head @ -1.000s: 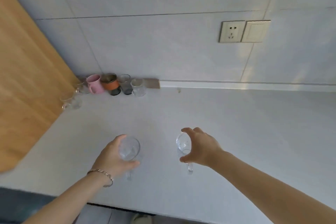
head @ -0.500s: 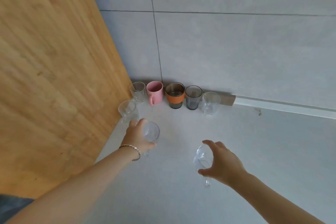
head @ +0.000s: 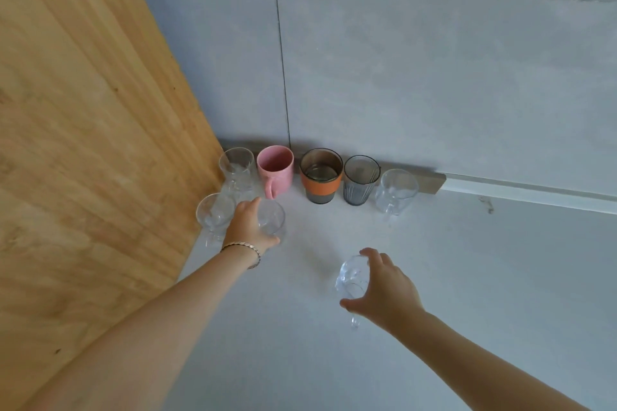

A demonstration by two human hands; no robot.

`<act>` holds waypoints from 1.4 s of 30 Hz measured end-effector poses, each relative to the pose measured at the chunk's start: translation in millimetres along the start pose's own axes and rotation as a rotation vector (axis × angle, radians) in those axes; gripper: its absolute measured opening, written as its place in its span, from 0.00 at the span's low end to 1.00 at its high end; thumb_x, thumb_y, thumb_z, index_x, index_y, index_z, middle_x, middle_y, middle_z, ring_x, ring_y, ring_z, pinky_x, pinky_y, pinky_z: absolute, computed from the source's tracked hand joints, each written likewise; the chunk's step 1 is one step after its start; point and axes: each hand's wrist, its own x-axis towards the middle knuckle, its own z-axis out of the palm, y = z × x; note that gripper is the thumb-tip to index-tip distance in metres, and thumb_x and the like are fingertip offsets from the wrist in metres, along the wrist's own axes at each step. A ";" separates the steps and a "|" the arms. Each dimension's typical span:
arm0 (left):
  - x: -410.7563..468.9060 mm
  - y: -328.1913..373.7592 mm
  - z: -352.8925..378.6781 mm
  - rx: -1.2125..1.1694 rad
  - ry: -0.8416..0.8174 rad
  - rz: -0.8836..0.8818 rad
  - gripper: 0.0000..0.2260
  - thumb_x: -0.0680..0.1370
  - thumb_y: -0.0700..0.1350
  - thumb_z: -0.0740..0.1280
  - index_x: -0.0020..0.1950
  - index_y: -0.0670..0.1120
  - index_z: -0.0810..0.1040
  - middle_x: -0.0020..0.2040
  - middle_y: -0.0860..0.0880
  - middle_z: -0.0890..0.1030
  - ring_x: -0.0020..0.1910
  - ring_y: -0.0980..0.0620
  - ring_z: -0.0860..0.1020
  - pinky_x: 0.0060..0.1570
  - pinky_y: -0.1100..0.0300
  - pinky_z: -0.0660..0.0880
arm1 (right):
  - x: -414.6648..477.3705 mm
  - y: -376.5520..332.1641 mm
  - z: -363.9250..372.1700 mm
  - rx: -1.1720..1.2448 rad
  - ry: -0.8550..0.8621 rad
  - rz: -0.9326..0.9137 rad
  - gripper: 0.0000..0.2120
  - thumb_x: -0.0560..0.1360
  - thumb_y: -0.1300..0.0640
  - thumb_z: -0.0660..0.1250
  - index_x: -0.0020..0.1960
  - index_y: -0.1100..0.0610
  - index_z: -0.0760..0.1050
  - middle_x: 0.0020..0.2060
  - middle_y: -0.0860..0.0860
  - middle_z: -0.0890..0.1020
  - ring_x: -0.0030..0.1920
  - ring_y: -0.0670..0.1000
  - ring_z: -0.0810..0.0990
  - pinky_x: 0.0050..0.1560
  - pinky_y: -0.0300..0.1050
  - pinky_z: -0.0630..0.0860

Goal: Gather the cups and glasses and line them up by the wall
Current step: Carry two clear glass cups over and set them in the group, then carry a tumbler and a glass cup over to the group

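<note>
Nearest, the right hand [head: 387, 294] grips a clear glass mug [head: 352, 277] by its body over mid-countertop [head: 467, 277]. Farther, the left hand [head: 248, 227] clasps another clear glass [head: 272, 217] near the countertop's back-left corner, before the wall row. Both look light, slick, breakable; wrapping the body seems safest

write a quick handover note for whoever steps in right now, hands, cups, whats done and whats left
Left hand: fingers closed on a clear glass, low in the corner beside another clear glass by the wood panel.
Right hand: fingers closed on a second clear glass, out over the open counter.
Done: five stand in a row at the wall: clear cup, pink mug, orange-banded cup, grey ribbed glass, clear mug.
Left: place both held glasses; the corner glass sits in front of the row.
</note>
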 end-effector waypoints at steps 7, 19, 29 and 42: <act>10.3 -14.6 4.0 0.011 -0.028 0.038 0.40 0.67 0.41 0.75 0.74 0.43 0.58 0.72 0.43 0.62 0.71 0.46 0.65 0.68 0.59 0.65 | 68.5 -47.7 2.9 0.023 0.027 -0.021 0.41 0.65 0.45 0.74 0.71 0.53 0.58 0.65 0.53 0.70 0.63 0.57 0.72 0.61 0.49 0.72; 16.2 -13.0 6.6 0.029 0.009 0.085 0.37 0.70 0.42 0.73 0.74 0.43 0.57 0.75 0.45 0.60 0.74 0.46 0.61 0.70 0.55 0.64 | 98.3 -67.5 17.7 0.069 0.029 -0.070 0.51 0.66 0.42 0.74 0.76 0.57 0.46 0.71 0.55 0.64 0.70 0.57 0.66 0.67 0.50 0.69; -59.7 59.1 26.8 0.313 -0.117 0.378 0.13 0.72 0.40 0.68 0.56 0.44 0.78 0.55 0.45 0.80 0.57 0.44 0.78 0.58 0.55 0.74 | 4.2 70.0 -30.9 -0.075 -0.333 0.129 0.24 0.76 0.50 0.63 0.70 0.56 0.66 0.68 0.53 0.71 0.68 0.53 0.71 0.66 0.48 0.70; -264.7 332.4 277.3 0.496 -0.696 0.702 0.12 0.76 0.44 0.62 0.58 0.45 0.75 0.53 0.48 0.78 0.53 0.49 0.76 0.57 0.61 0.71 | -276.0 413.9 -101.7 0.130 -0.133 0.638 0.24 0.78 0.49 0.59 0.72 0.55 0.62 0.71 0.52 0.66 0.70 0.53 0.67 0.67 0.49 0.66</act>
